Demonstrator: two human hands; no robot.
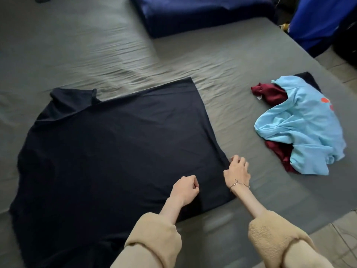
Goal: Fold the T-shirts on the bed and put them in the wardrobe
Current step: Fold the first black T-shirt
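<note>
A dark navy T-shirt (116,147) lies spread flat on the grey bed (77,55), one sleeve bunched at its far left. My left hand (185,188) rests on the shirt's near right part, fingers curled, thumb and forefinger pinching the cloth. At the shirt's right edge, my right hand (238,169), with a bracelet on its wrist, grips the hem with bent fingers. To the right lies a crumpled light blue T-shirt (301,128) on top of a maroon garment (270,93), and a dark piece shows behind them.
A dark blue folded cover or pillow (193,14) lies at the far end of the bed. Blue fabric and dark objects (318,22) stand beyond the bed's right corner. Tiled floor (340,238) runs along the right side. No wardrobe is in view.
</note>
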